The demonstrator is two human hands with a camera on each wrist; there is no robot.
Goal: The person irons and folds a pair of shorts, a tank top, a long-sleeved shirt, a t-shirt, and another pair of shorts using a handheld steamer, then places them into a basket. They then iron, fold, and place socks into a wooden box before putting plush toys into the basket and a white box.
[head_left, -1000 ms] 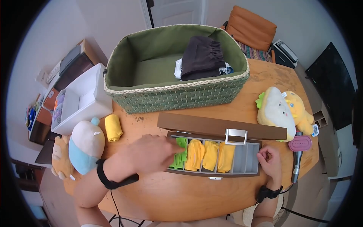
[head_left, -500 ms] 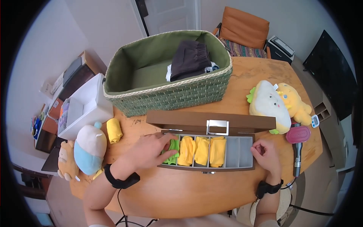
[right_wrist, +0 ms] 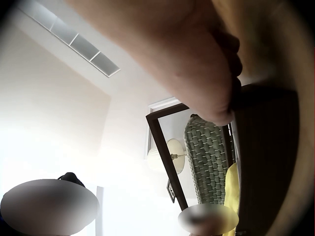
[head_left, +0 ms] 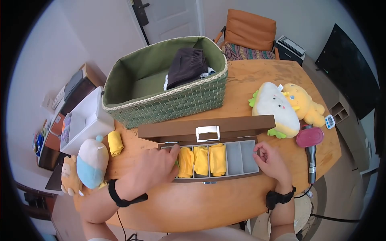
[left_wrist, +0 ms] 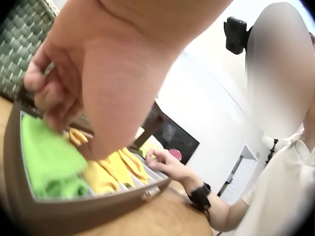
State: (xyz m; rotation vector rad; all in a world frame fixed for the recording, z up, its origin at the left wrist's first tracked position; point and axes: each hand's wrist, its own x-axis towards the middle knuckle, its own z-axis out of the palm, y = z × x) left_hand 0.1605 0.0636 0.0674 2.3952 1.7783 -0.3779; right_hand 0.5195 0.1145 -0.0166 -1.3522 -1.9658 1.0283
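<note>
A brown box [head_left: 201,180] with a grey divided inside has its lid raised. In the left wrist view, green cloth [left_wrist: 51,157] fills its leftmost compartment. Over that compartment is my left hand [head_left: 155,166], its fingers bent and its thumb low against the green cloth; the head view hides most of the cloth behind the hand. Folded yellow cloths [head_left: 201,160] fill the three neighbouring compartments. My right hand [head_left: 273,162] rests at the box's right end, fingers loosely curled and holding nothing.
Behind the box stands a green woven basket [head_left: 173,102] with dark clothing [head_left: 187,66]. A rolled yellow cloth [head_left: 115,143], plush toys [head_left: 92,162] and a white bin [head_left: 96,130] are at the left. More plush toys [head_left: 277,108] and a pink-headed brush [head_left: 309,137] lie right.
The head view has shifted, moving the table's things leftward in the picture. My left hand has moved over the green cloth, covering more of it. The right hand stays at the box's end.
</note>
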